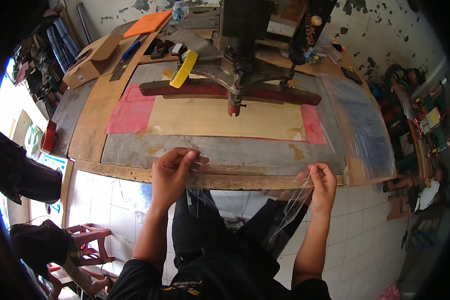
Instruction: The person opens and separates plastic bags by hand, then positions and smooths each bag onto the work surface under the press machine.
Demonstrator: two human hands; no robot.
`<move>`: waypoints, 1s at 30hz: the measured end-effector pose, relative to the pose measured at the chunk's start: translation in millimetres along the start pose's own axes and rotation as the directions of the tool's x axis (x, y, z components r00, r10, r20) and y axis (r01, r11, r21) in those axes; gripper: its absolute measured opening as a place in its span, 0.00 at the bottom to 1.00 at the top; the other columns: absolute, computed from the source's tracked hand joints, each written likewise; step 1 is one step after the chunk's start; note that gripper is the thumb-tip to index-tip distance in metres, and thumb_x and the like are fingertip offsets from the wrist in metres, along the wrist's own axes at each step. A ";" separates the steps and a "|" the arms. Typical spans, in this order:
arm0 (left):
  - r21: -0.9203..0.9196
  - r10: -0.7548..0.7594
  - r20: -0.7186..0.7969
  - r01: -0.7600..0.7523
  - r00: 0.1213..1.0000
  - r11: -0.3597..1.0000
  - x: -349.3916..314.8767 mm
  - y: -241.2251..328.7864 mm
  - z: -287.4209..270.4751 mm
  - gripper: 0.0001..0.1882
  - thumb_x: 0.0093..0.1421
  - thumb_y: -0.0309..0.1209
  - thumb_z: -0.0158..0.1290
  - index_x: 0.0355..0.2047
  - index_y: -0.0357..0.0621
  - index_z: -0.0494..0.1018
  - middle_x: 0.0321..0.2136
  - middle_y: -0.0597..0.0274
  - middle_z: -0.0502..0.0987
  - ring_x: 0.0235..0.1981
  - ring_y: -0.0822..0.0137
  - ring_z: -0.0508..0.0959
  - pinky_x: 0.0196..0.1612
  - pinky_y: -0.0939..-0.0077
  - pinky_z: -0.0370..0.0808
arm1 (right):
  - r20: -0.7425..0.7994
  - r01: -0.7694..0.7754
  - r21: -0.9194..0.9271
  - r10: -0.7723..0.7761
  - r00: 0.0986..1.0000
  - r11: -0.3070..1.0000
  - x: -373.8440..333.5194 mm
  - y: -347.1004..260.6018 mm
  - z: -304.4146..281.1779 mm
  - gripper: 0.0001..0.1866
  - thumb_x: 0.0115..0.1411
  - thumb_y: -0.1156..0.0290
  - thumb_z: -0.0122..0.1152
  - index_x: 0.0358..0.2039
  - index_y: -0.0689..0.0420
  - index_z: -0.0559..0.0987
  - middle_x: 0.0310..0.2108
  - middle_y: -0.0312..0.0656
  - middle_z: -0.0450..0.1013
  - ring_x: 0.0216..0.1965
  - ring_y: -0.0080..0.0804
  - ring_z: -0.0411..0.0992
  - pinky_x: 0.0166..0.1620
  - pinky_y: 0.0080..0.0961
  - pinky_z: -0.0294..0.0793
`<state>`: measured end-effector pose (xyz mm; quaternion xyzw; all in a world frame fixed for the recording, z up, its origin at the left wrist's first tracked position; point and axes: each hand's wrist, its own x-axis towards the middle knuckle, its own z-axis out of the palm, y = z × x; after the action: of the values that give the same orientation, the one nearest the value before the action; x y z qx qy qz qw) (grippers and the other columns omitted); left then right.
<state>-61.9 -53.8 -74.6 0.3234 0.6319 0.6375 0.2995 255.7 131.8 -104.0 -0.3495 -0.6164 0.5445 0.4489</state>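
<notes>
Stretched between my two hands, over my lap at the table's front edge, is a clear plastic sheet (250,200) that hangs down. My left hand (172,172) pinches its left top edge, thumb against the fingers. At its right top corner my right hand (322,185) pinches the sheet, and creases run down from that grip. Beyond my hands lies a beige board (225,117) with pink sheet (130,110) showing at both ends, on a grey metal plate (210,152). A press with a long dark red bar (265,96) stands above the board, apart from my hands.
A yellow tape roll (184,69) hangs on the press's left side. A stack of clear plastic sheets (362,130) lies at the table's right. Far left are a cardboard box (90,62) and an orange folder (147,23). Another person (42,247) sits by a red stool (92,242).
</notes>
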 end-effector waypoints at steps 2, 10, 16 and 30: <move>0.075 0.037 -0.022 -0.035 0.999 0.997 -3.6 -1.2 2.0 0.10 0.74 0.28 0.55 0.43 0.29 0.79 0.36 0.50 0.88 0.35 0.65 0.88 0.38 0.75 0.84 | -0.004 0.028 -0.045 -0.028 1.000 0.999 -2.8 -0.9 -0.6 0.10 0.75 0.68 0.60 0.42 0.63 0.78 0.31 0.41 0.81 0.35 0.29 0.81 0.45 0.25 0.78; 0.690 0.670 -0.056 -0.457 0.740 0.562 -52.4 -77.7 -12.3 0.08 0.65 0.16 0.57 0.42 0.41 0.79 0.33 0.52 0.88 0.32 0.59 0.89 0.38 0.72 0.83 | 0.022 0.305 -0.095 -0.305 0.952 0.948 -43.1 42.0 0.4 0.11 0.76 0.65 0.59 0.46 0.60 0.73 0.32 0.34 0.73 0.39 0.30 0.83 0.45 0.24 0.78; 0.576 0.835 0.041 -0.696 0.548 0.429 -37.5 -92.1 -9.0 0.17 0.63 0.12 0.54 0.50 0.43 0.72 0.32 0.53 0.87 0.32 0.56 0.88 0.37 0.65 0.84 | 0.055 0.587 -0.405 -0.622 0.781 0.701 -37.2 61.4 11.2 0.08 0.79 0.67 0.50 0.44 0.57 0.73 0.33 0.41 0.86 0.41 0.32 0.83 0.63 0.36 0.62; 0.576 0.595 -0.140 -0.423 0.791 0.699 -45.8 -52.6 -20.0 0.05 0.69 0.16 0.51 0.41 0.38 0.75 0.25 0.55 0.85 0.26 0.64 0.86 0.31 0.74 0.80 | -0.021 0.645 -0.339 -0.691 0.722 0.684 -24.7 32.0 23.5 0.04 0.75 0.76 0.53 0.44 0.63 0.74 0.31 0.43 0.82 0.30 0.27 0.80 0.35 0.26 0.78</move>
<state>-51.1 -101.1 -128.5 0.4490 0.7016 0.5452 -0.0949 240.6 105.8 -139.9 -0.2046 -0.7434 0.2121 0.6005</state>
